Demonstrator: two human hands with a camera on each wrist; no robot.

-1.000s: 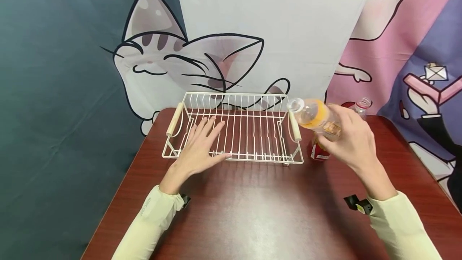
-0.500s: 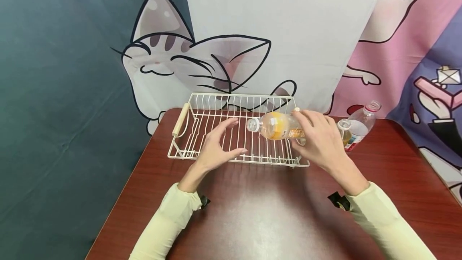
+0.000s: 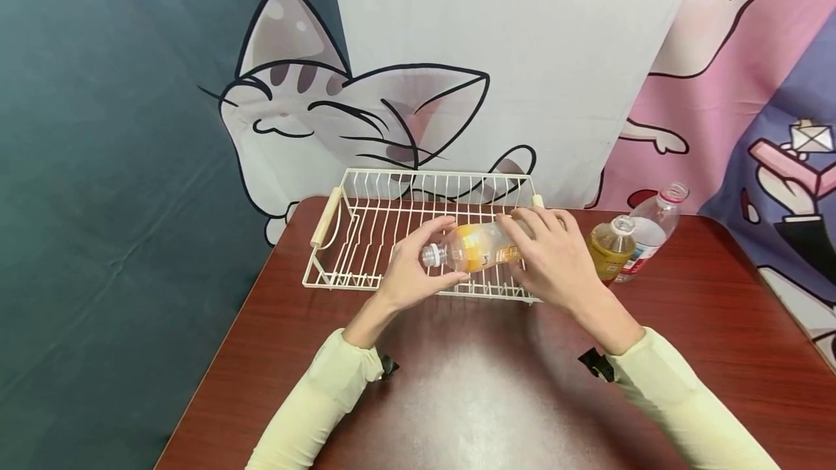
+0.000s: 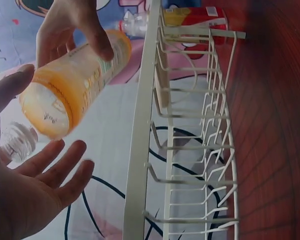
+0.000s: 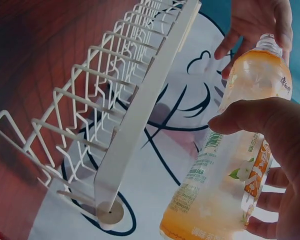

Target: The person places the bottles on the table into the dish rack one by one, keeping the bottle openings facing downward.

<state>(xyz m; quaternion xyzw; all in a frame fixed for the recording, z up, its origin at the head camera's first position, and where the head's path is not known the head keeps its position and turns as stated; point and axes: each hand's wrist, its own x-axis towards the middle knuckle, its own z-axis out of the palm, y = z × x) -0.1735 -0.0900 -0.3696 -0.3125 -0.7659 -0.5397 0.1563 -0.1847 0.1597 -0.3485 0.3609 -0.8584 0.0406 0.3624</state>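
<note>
Orange-banded bottle lies sideways in the air above the white rack, neck leftward, the grip of the right hand wrapped around its body; the left hand, fingers parted, curves beside the neck (touching or not, I can't tell).

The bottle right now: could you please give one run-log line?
right hand: grips bottle | left hand: around neck, contact unclear | bottle: held sideways, above rack level

Head camera: looks forward and down over the red-brown wood-grain table. Wrist cameras: close range, rolled sideways, facing inward from opposite ends of the clear orange-banded plastic bottle; both cover the cream metal wire rack.
</note>
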